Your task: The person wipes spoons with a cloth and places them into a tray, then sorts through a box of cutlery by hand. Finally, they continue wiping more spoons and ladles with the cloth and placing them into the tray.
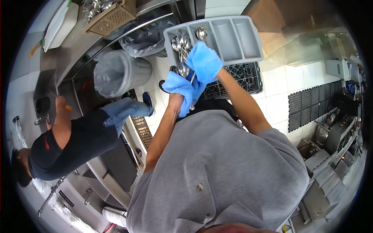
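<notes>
A blue cloth [204, 62] covers most of both my hands. My left hand [176, 100] is closed on its lower part, around several spoons [183, 69] whose bowls stick out at the top; a handle end shows below. The fingers of my right hand [220, 75] are hidden under the cloth's upper part, which is bunched over them beside the spoons. Just beyond, a grey cutlery bin [227, 39] has more spoons [181, 42] in its leftmost compartment and a few [201, 33] in the one beside it.
The bin sits over a black rack [243, 77]. Lined trash bins [112, 73] stand to the left, below a counter with a tan cutlery basket [112, 19]. A person in a dark shirt [83, 134] works at the left. A black mat [311, 103] lies on the right.
</notes>
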`<action>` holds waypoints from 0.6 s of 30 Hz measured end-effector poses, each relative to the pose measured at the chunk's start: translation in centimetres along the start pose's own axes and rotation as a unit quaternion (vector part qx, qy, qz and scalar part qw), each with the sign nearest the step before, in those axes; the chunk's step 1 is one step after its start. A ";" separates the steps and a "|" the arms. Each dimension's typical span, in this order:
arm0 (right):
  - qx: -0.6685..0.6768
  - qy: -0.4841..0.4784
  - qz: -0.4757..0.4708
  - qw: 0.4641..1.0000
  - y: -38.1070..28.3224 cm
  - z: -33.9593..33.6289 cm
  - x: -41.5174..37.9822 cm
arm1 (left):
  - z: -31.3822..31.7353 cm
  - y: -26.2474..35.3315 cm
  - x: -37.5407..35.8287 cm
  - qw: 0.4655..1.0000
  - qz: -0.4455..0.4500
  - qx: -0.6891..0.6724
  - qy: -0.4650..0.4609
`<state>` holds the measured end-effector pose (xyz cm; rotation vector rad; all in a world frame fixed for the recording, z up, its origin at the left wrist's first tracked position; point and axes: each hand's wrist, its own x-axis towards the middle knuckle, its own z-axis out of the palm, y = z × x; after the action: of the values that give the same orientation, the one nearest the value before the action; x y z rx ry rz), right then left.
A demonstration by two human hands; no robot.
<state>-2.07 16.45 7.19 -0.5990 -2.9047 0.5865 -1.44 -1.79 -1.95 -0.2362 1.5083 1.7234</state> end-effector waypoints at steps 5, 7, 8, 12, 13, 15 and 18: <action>0.025 -0.020 0.122 0.992 4.2 4.7 -1.1 | 1.4 1.1 0.0 0.998 -0.027 0.049 0.002; 0.034 -0.091 0.114 0.989 1.0 4.4 -3.2 | 2.1 1.6 0.1 0.999 -0.033 0.037 0.014; 0.006 -0.102 0.083 0.991 0.4 6.0 -4.2 | 2.3 1.9 0.4 0.999 -0.036 0.026 0.028; -0.013 -0.105 0.023 0.994 2.9 6.1 -2.0 | 3.5 1.9 0.0 1.000 -0.022 0.018 0.011; -0.008 -0.148 0.021 0.989 2.8 4.8 -1.5 | 3.6 1.8 -0.1 1.000 -0.022 0.020 0.010; -0.003 -0.184 0.022 0.983 2.9 4.1 -0.9 | 3.9 1.8 0.3 0.998 -0.024 0.052 0.003; 0.019 -0.071 -0.029 0.997 3.7 5.6 -0.7 | 3.8 1.2 1.0 0.999 -0.015 0.025 0.014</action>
<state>-1.11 17.39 0.59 -0.4842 -3.0227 0.7036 -1.57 2.13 -0.63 -0.2561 1.5577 1.6631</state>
